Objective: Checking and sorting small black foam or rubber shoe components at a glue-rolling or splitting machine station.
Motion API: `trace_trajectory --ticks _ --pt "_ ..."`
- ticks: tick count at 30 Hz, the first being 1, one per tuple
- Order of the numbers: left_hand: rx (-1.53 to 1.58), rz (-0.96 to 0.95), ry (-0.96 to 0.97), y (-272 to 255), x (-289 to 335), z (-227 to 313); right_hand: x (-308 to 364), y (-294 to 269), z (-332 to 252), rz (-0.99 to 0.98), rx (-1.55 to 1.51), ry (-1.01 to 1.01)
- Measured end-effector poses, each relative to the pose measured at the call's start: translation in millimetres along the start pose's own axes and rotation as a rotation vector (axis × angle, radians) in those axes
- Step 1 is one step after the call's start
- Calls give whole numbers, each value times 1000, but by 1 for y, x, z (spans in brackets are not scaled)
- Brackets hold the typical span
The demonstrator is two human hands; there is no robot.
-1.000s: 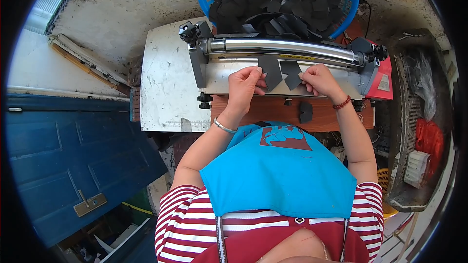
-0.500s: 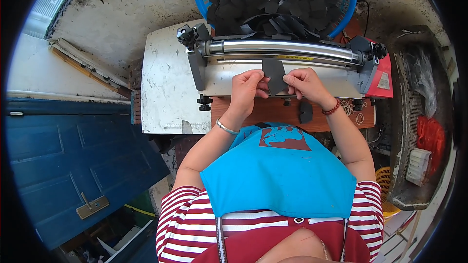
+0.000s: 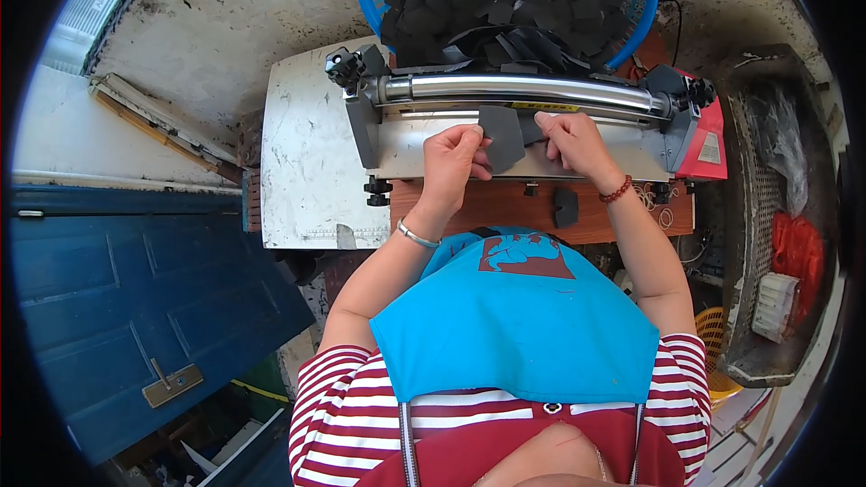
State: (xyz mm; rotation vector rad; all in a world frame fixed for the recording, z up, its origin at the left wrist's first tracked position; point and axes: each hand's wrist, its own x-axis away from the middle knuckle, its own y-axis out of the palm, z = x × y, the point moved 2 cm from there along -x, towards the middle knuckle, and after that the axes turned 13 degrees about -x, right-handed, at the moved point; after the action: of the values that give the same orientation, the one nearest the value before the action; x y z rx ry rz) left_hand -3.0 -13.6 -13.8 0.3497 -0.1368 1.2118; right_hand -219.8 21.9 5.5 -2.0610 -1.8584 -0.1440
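Working down from the biggest: reddish-brown wooden bench (image 3: 469, 212), with a silver roller machine (image 3: 541, 86) up on it. Using that machine as the landmark from here on. Right behind it, a blue basket (image 3: 649, 4) absolutely heaped with dark pieces (image 3: 523, 0).

Next, hands. Left hand (image 3: 454, 160) over the machine's front plate (image 3: 410, 153), a bit left of its middle; grip closed to a thumb-and-finger pinch on a dark pointed piece (image 3: 502, 140). Right hand (image 3: 575, 144) a bit right of the machine's middle; grip pinched closed too, seemingly on a second dark piece (image 3: 534, 129), partly hidden by the first. Can't make out the exact fingertip contact there. Both pieces in front of the roller, not under it.

Smallest: one small dark piece (image 3: 566, 207) on the bench just in front of the machine, not in either hand.

Progress? Mid-batch, at a guess. Not visibly joined, those two, just overlapping. No telling finished from waiting in that heap behind the machine, so impossible to count what's left.
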Motion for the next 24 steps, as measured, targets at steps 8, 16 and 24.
trace_trajectory --ticks 8,16,24 --pt "-100 -62 -23 7 5 2 9 6 5 -263 -176 74" --pt "-250 -126 89 8 2 9 -9 -8 -13 25 349 -109" --pt "-583 -32 478 11 -12 47 -45 -44 -74 225 584 -813"
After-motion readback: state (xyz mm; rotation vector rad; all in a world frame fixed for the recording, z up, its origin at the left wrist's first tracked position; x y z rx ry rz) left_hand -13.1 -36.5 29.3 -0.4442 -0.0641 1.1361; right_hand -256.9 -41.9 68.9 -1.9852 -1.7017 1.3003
